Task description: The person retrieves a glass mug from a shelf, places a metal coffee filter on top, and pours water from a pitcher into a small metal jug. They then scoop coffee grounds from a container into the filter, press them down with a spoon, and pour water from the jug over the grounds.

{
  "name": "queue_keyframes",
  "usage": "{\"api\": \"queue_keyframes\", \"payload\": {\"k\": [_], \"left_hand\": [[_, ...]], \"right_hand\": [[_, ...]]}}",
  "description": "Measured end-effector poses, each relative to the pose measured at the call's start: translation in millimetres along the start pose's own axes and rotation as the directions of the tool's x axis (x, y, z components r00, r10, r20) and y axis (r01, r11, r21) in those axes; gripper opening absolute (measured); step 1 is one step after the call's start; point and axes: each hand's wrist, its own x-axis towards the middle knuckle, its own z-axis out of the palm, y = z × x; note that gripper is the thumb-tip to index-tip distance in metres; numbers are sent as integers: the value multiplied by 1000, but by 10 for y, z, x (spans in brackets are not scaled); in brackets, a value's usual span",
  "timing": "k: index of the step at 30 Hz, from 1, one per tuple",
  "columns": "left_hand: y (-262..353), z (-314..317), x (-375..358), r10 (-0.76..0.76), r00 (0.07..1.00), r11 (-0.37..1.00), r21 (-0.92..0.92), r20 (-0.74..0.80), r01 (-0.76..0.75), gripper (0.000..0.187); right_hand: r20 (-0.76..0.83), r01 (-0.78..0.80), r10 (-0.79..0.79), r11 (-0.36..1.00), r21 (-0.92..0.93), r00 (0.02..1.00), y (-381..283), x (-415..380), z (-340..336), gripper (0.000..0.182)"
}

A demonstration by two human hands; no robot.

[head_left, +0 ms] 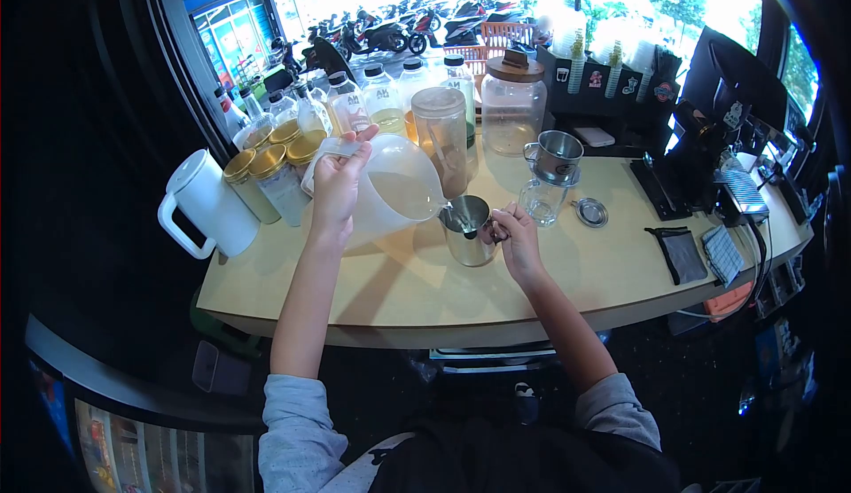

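My left hand (337,187) grips the handle of a translucent plastic pitcher (399,187) and holds it tilted, its spout over a small steel cup (468,231). A pale brown liquid lies inside the pitcher, reaching toward the spout. My right hand (514,236) holds the steel cup by its handle on the wooden counter (390,298). A spoon stands inside the cup.
A white lidded jug (206,205) stands at the left. Gold-lidded jars (270,178) and capped bottles (383,98) line the back. A steel filter sits on a glass (550,178), a big glass jar (512,107) behind, dark cloths (683,254) at right.
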Motion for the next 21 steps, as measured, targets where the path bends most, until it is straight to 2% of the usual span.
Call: {"api": "queue_keyframes", "payload": {"k": [21], "left_hand": [[8, 32, -91, 1, 1000, 1000, -12, 25, -1, 15]], "right_hand": [[-9, -25, 25, 999, 32, 1000, 16, -82, 6, 26]]}}
